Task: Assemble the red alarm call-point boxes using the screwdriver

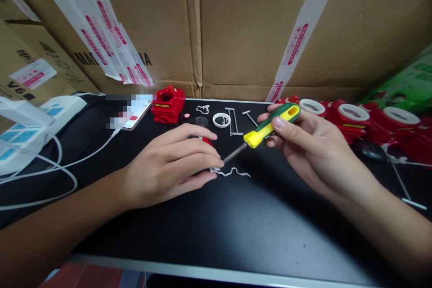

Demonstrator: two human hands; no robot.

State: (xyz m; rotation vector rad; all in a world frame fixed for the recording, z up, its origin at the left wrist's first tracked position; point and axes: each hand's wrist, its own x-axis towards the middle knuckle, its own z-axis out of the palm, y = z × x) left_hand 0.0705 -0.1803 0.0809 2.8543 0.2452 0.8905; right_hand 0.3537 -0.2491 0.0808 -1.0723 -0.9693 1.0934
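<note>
My right hand (307, 144) grips the yellow and green handle of a screwdriver (266, 127), thumb on top. Its metal shaft slopes down and left to the fingertips of my left hand (175, 162). That hand is closed and low over the black table, its fingers bent round something mostly hidden. A bit of a red part (206, 141) shows behind the fingers; I cannot tell whether it is held. From under the fingertips a thin, wavy whitish strip (234, 172) runs right along the table. Where the screwdriver tip touches is hidden.
Behind the hands lie a white ring (222, 120) with small screws inside, metal T-shaped rods (232, 121) and a red housing (168, 104). Several red housings with white rings (353, 112) line the right. A phone (137, 114), power strip (37, 130) and cables are left. Cardboard boxes (236, 31) wall the back.
</note>
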